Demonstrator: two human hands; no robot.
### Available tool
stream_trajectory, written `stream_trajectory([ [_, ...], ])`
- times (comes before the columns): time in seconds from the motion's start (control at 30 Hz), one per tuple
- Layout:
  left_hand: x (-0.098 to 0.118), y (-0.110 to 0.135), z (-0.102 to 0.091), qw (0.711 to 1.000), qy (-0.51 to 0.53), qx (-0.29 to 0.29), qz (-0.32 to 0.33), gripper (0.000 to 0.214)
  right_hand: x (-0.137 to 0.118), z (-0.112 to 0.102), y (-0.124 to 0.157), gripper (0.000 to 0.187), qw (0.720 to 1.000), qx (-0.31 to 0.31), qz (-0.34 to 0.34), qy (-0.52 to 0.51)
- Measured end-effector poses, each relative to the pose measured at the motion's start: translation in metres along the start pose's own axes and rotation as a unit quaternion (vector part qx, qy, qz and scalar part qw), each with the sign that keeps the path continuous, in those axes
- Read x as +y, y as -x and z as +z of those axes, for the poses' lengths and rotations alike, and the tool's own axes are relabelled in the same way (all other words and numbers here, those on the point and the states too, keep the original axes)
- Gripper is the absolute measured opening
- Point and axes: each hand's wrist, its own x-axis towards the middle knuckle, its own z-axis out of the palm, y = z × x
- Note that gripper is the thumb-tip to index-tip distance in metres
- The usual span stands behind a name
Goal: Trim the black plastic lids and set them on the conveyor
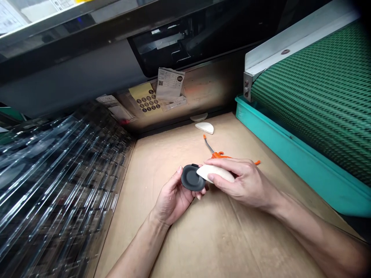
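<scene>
A small round black plastic part [191,178] with a shallow dish and a tab on its rim lies in my left hand [175,200], its fingers closed round the edge. My right hand [242,179] grips a white half-moon pad [213,172] between thumb and fingers. The pad's tip meets or overlaps the right rim of the black part. Just beyond my right hand lies an orange air blow gun [218,155] with a thin bent nozzle, partly hidden by that hand. Another white half-moon pad [205,127] rests at the far side of the cardboard-covered table [162,150].
Stacked clear plastic trays [58,185] fill the left side. To the right, a green conveyor belt [319,96] slopes above a teal bin [290,154]. Paper labels [170,83] and a yellow sticker sheet [145,99] hang on the metal panel behind.
</scene>
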Motion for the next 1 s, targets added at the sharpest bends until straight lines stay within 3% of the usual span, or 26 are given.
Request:
stream_trajectory([
  [0.23,-0.002,-0.001,-0.002,1.000,0.020,0.020,-0.001,0.042,-0.007,-0.002,0.000,0.027,0.988,-0.109,0.058,-0.089],
  [0.4,-0.002,-0.001,0.001,1.000,0.025,0.006,0.001,0.045,-0.011,-0.007,0.000,0.024,0.978,-0.133,0.083,-0.135],
  [0.57,-0.003,-0.001,0.003,0.999,0.039,0.012,-0.006,0.048,-0.011,-0.002,0.001,0.026,0.978,-0.104,0.076,-0.162],
  [0.63,-0.005,-0.001,0.002,0.999,0.028,-0.003,-0.023,0.054,-0.010,0.003,0.003,0.028,0.984,-0.052,0.060,-0.161],
  [0.77,-0.010,-0.001,0.002,0.998,0.000,-0.013,-0.053,0.067,-0.007,0.013,0.006,0.027,0.998,0.050,0.017,-0.038],
  [1.0,-0.013,-0.002,0.003,0.997,0.027,-0.006,-0.070,0.060,-0.009,0.020,0.009,0.028,0.998,0.018,-0.037,-0.040],
])
